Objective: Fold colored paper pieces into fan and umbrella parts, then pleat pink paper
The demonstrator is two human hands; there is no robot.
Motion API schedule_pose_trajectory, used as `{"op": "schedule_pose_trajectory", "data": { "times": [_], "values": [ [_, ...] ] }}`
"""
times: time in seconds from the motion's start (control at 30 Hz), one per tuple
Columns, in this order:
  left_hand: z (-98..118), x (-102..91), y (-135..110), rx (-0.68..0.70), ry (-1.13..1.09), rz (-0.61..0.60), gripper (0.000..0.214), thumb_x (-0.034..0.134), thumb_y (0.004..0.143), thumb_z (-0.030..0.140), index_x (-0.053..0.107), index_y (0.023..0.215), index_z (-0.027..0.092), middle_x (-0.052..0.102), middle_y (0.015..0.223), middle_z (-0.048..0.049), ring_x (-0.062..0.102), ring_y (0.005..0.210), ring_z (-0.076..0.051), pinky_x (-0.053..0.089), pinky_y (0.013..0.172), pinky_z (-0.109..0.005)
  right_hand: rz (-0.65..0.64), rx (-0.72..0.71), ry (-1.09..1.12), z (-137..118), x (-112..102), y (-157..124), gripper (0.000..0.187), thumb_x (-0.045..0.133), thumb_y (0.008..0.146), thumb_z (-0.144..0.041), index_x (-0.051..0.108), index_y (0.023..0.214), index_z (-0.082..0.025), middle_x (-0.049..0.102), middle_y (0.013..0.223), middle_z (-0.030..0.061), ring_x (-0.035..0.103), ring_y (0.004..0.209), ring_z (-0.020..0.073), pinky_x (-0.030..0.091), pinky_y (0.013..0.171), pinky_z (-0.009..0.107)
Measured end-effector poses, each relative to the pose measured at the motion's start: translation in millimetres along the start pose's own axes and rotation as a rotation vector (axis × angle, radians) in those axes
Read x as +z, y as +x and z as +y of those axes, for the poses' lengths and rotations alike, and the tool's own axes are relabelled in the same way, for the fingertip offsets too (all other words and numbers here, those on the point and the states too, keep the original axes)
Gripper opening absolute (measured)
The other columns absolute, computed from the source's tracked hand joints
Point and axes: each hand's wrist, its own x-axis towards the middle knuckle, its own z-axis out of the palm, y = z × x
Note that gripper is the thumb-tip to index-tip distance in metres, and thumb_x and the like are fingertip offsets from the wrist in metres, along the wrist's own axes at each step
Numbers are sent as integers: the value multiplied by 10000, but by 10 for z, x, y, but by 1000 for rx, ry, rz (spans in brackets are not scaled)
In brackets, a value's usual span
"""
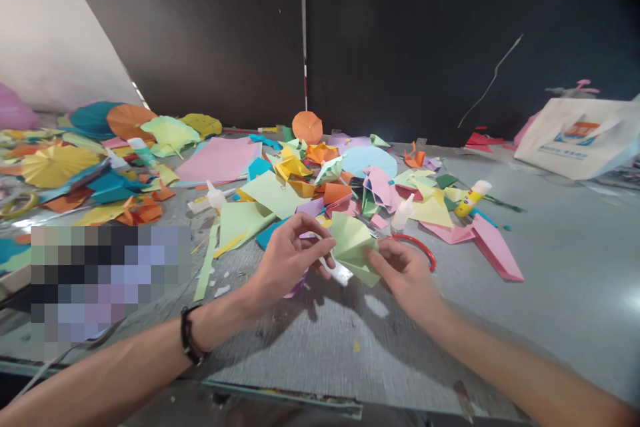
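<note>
1. At the far left, a pixelated patch [110,283] hides part of the table [320,353] near its front edge, so whatever lies there can't be made out. Behind it, a yellow paper umbrella [60,165] and an orange paper umbrella [129,121] sit among piled scraps, some cut off by the picture's edge.
2. Toward the middle, a pink sheet [217,159] lies beyond a small glue bottle [216,197], with overlapping coloured paper around both.
3. The left hand [290,263], wearing a black wristband [189,333], is curled, with thumb and fingers pinching the near side of the folded green paper [353,247]. A thin white strip [337,272] shows below those fingers, but it is partly covered and hard to identify.
4. The folded green paper sits between both hands, above the table's front edge, its inner folds partly hidden by the fingers.
5. The right hand [405,273] pinches the paper's right side between thumb and fingers. Just behind it, a red ring [417,248] is partly blocked from view.
6. Further right, a yellow glue stick [471,199] lies near a pink paper piece [495,247]. A white tote bag [583,137] sits at the far back corner, cut off by the picture's edge.
</note>
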Motion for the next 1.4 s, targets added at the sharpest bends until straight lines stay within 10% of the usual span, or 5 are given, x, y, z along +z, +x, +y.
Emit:
{"op": "schedule_pose_trajectory", "data": {
  "times": [0.13, 0.27, 0.63, 1.03, 1.4],
  "values": [
    [-5, -12, -56, -27, 86, -156, 367, 779, 902, 410, 510, 797, 184, 555, 496, 69, 551, 380, -74, 430, 360, -134, 68, -38, -58, -11, -2, -17, 309, 658, 968, -475, 687, 831, -200, 668, 754, 29, 596, 660, 175, 490, 587, 286],
    [-41, 35, -99, -184, 42, -416, 355, 700, 949, 498, 607, 932, 156, 691, 752, -18, 646, 466, -101, 509, 403, -173, 54, -204, -175, -99, 17, -91, 159, 643, 984, -341, 667, 888, -217, 682, 874, 35, 628, 809, 200, 516, 726, 316],
    [-22, 18, -88, -86, 70, -323, 427, 580, 1008, 564, 557, 861, 164, 630, 659, 13, 578, 419, -68, 412, 372, -134, -62, -544, -411, -122, 16, -189, 89, 595, 1028, -224, 677, 1061, -234, 751, 1065, 66, 721, 987, 244, 585, 860, 387],
    [-59, 1, -87, 3, 253, -310, 290, 723, 941, 413, 588, 912, 158, 628, 715, -1, 627, 572, -104, 478, 436, -152, -87, 10, 63, -89, 63, -119, 227, 709, 954, -431, 814, 952, -229, 799, 979, 62, 748, 882, 235, 628, 743, 331],
    [-44, 30, -106, 67, 334, -318, 189, 697, 950, 319, 634, 945, 142, 652, 827, -15, 630, 658, -97, 529, 527, -170, 10, 21, 106, -96, 50, -58, 130, 777, 846, -361, 799, 798, -243, 795, 921, 45, 737, 866, 220, 604, 757, 322]
  ]
}}
